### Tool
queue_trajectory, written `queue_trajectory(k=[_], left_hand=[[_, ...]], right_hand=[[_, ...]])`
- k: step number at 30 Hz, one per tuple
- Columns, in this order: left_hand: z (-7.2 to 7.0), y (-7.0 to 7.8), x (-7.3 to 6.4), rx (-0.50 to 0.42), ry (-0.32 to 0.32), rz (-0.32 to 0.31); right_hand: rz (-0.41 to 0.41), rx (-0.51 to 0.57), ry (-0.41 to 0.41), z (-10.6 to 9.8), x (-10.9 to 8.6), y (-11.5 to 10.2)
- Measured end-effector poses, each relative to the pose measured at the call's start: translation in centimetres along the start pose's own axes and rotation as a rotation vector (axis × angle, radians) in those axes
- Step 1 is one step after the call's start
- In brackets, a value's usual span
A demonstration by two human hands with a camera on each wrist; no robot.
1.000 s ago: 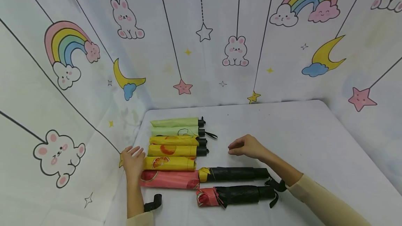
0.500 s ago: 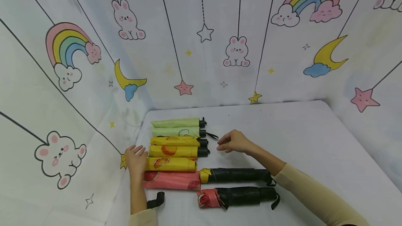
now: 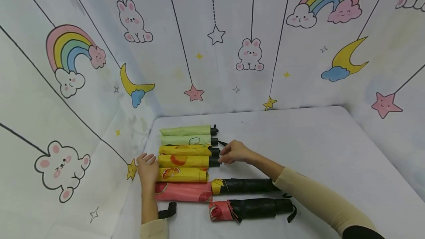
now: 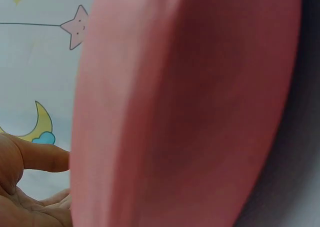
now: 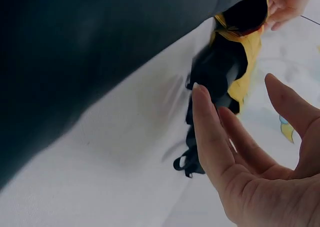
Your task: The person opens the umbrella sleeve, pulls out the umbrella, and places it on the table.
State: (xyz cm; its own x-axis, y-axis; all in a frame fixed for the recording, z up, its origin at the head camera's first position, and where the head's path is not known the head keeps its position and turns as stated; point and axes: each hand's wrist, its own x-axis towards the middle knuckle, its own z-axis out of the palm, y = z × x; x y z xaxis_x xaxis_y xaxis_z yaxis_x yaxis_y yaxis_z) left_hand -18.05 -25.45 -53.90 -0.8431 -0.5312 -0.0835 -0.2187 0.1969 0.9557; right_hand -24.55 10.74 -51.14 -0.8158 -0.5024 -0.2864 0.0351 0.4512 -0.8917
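A white table (image 3: 332, 150) bears everything. Towards the person lies a black umbrella with a red end (image 3: 257, 209); just beyond it, a black one with a yellow end (image 3: 247, 186). Two yellow umbrellas (image 3: 189, 160) lie between the hands. The left hand (image 3: 148, 169), holding nothing, fingers loosely extended, is just beside their left ends; the right hand (image 3: 236, 152), thumb well apart from its fingers, is at their black handles (image 3: 214, 161), contact unclear.

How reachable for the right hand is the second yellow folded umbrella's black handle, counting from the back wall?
Probably yes: the right hand is close beside that black handle, and nothing visible stands between them.
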Motion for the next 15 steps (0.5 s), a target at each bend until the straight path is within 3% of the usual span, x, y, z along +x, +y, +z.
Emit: queue_trajectory(k=[15], left_hand=[[0.6,-0.5,0.2,0.038,-0.020,-0.001]], right_hand=[[0.056,-0.162,0.031,1.5,1.9,-0.1]])
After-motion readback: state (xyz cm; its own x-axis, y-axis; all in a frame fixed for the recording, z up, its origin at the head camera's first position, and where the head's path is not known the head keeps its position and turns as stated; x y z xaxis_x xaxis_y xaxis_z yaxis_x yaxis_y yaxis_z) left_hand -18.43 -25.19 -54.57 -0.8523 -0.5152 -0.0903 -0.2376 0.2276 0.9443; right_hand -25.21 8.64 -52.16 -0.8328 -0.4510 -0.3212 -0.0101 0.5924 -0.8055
